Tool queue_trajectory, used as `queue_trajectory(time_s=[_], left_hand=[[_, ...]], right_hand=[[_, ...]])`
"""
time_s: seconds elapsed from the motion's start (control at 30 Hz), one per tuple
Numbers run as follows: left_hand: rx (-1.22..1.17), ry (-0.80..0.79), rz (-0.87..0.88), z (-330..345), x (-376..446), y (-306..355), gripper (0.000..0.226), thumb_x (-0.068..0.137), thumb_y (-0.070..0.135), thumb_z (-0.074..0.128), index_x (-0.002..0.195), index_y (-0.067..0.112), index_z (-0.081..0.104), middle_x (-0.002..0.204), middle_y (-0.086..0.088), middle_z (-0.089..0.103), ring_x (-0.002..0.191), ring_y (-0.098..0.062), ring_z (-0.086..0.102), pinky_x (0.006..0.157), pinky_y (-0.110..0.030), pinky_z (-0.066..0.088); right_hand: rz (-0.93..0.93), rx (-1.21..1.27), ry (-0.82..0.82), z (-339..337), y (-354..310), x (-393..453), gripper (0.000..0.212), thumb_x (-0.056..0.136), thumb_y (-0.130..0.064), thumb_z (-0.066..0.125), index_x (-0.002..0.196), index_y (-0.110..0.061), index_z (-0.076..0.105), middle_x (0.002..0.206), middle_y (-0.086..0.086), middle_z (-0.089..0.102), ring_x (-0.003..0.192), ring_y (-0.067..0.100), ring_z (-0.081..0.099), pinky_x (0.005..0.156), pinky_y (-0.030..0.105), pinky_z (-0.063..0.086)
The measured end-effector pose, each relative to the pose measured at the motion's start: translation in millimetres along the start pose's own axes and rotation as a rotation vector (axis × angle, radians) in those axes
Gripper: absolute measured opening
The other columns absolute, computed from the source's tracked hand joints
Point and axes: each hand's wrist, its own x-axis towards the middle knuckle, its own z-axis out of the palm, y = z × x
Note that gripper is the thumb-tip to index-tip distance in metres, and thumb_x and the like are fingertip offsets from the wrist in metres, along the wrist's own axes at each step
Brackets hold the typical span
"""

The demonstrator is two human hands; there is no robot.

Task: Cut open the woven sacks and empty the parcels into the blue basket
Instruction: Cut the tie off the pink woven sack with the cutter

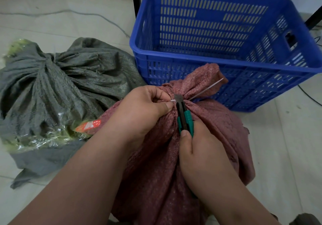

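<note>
— Which step is this?

— The first cut, I'd judge. The red woven sack point(200, 137) stands on the floor point(287, 146), its gathered neck touching the near wall of the blue basket point(226, 62). The left hand point(139, 109) pinches the neck, thumb and fingers clamped on the bunched cloth right beside the white cable tie point(205, 89). The right hand point(200, 155) has its fingers wrapped round a green utility knife point(183, 116), thumb on top, with the tip at the tie.

— So what does the next move call for?

— Slicing through the tie with the blade angled away from the pinching thumb — they sit very close.

— And the containers?

— The basket looks empty; I see only its slotted walls and floor. The red sack is closed, contents hidden. To its left, just beside the basket, lies a grey woven sack point(57, 85), also tied, with clear plastic-wrapped parcels point(52, 137) showing through a gap low on its side.
</note>
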Motion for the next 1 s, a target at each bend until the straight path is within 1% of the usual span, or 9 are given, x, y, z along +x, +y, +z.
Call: queue_trajectory(time_s=[0.2, 0.33, 0.5, 0.6, 0.67, 0.77, 0.87, 0.93, 1.0], left_hand=[[0.056, -0.005, 0.056, 4, 0, -2, 0.021, 0.085, 0.002, 0.068, 0.070, 0.016, 0.060, 0.063, 0.001, 0.053, 0.055, -0.009, 0.042, 0.053, -0.020, 0.035], [0.027, 0.062, 0.083, 4, 1, -6, 0.023, 0.086, 0.005, 0.067, 0.068, 0.018, 0.059, 0.058, 0.002, 0.048, 0.052, -0.010, 0.036, 0.052, -0.027, 0.030], [0.023, 0.014, 0.094, 12, -2, -5, 0.026, 0.087, 0.005, 0.066, 0.066, 0.019, 0.058, 0.058, 0.005, 0.047, 0.054, -0.009, 0.036, 0.055, -0.027, 0.031], [-0.034, 0.065, 0.092, 9, -1, -4, 0.024, 0.088, 0.005, 0.064, 0.069, 0.018, 0.059, 0.066, -0.005, 0.048, 0.060, -0.015, 0.038, 0.056, -0.026, 0.032], [-0.056, 0.056, 0.074, 6, -1, -5, 0.023, 0.089, 0.004, 0.063, 0.070, 0.017, 0.059, 0.067, -0.005, 0.048, 0.060, -0.015, 0.038, 0.056, -0.025, 0.032], [-0.094, 0.008, 0.042, 5, -1, -6, 0.024, 0.090, 0.003, 0.061, 0.070, 0.017, 0.058, 0.064, -0.002, 0.048, 0.056, -0.009, 0.038, 0.054, -0.025, 0.032], [-0.148, -0.010, 0.057, 4, -2, -6, 0.023, 0.090, -0.001, 0.059, 0.076, 0.017, 0.059, 0.074, -0.009, 0.051, 0.066, -0.019, 0.042, 0.064, -0.029, 0.035], [-0.175, -0.034, 0.064, 3, -2, -6, 0.023, 0.090, -0.003, 0.058, 0.080, 0.017, 0.062, 0.086, -0.012, 0.054, 0.079, -0.021, 0.045, 0.074, -0.034, 0.038], [-0.174, -0.057, 0.072, 3, -3, -5, 0.019, 0.085, 0.004, 0.064, 0.078, 0.021, 0.067, 0.089, -0.012, 0.055, 0.082, -0.022, 0.045, 0.077, -0.038, 0.037]], right_hand=[[0.015, -0.049, 0.003, -4, -1, 9, 0.008, 0.098, -0.033, 0.037, 0.093, -0.026, 0.036, 0.099, 0.005, 0.063, 0.095, 0.029, 0.061, 0.071, 0.036, 0.038], [0.001, -0.104, -0.039, -4, -4, 1, 0.008, 0.098, -0.036, 0.034, 0.095, -0.031, 0.028, 0.105, 0.003, 0.063, 0.100, 0.029, 0.061, 0.074, 0.037, 0.040], [0.032, -0.100, 0.014, -4, 2, 13, 0.014, 0.099, -0.034, 0.037, 0.089, -0.026, 0.031, 0.095, 0.005, 0.061, 0.097, 0.031, 0.061, 0.067, 0.033, 0.030], [0.019, -0.121, -0.043, -1, 2, 6, 0.017, 0.099, -0.036, 0.035, 0.086, -0.026, 0.030, 0.093, 0.001, 0.060, 0.096, 0.030, 0.060, 0.068, 0.036, 0.034], [0.010, -0.099, -0.068, -3, 2, 3, 0.015, 0.099, -0.038, 0.033, 0.088, -0.027, 0.033, 0.094, 0.000, 0.060, 0.095, 0.030, 0.061, 0.071, 0.038, 0.039], [-0.034, 0.067, 0.030, -10, 5, 6, 0.023, 0.094, -0.041, 0.029, 0.093, -0.025, 0.045, 0.086, 0.002, 0.064, 0.085, 0.028, 0.063, 0.074, 0.042, 0.047], [-0.017, 0.239, 0.217, -21, 8, 13, 0.024, 0.088, -0.044, 0.036, 0.083, -0.024, 0.048, 0.071, -0.001, 0.063, 0.068, 0.024, 0.063, 0.068, 0.047, 0.050], [0.035, 0.293, 0.247, -29, 11, 19, 0.022, 0.093, -0.042, 0.038, 0.084, -0.024, 0.047, 0.073, 0.000, 0.063, 0.070, 0.022, 0.062, 0.069, 0.046, 0.049], [0.084, 0.300, 0.222, -36, 16, 27, 0.015, 0.095, -0.036, 0.045, 0.087, -0.024, 0.047, 0.078, 0.004, 0.063, 0.076, 0.023, 0.062, 0.070, 0.042, 0.049]])
